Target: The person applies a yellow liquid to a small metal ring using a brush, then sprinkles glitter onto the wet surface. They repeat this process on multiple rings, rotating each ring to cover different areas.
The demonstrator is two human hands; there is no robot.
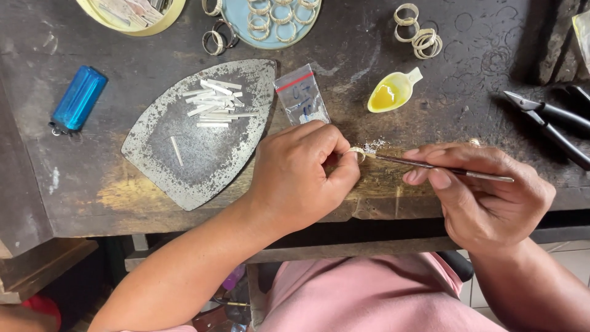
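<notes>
A: What's held?

B: The left hand [301, 175] pinches a small pale ring [357, 154]; the right hand [485, 190] grips a thin metal rod [448, 169], tip at the ring.

A: Containers?

B: At twelve o'clock a blue dish [243, 27] of rings; at one o'clock a spoon-shaped dish [393, 91] of yellow liquid.

A: Room?

B: The hands sit at the worn dark bench's [369, 55] near edge; a speckled metal plate [203, 154] with white strips [212, 101] lies at nine o'clock.

A jeweller's workshop: a scarred, scorched wooden desk [430, 74] strewn with metal rings [418, 37], cut metal strips [212, 101], pliers [553, 123] and a lighter [78, 98].
</notes>
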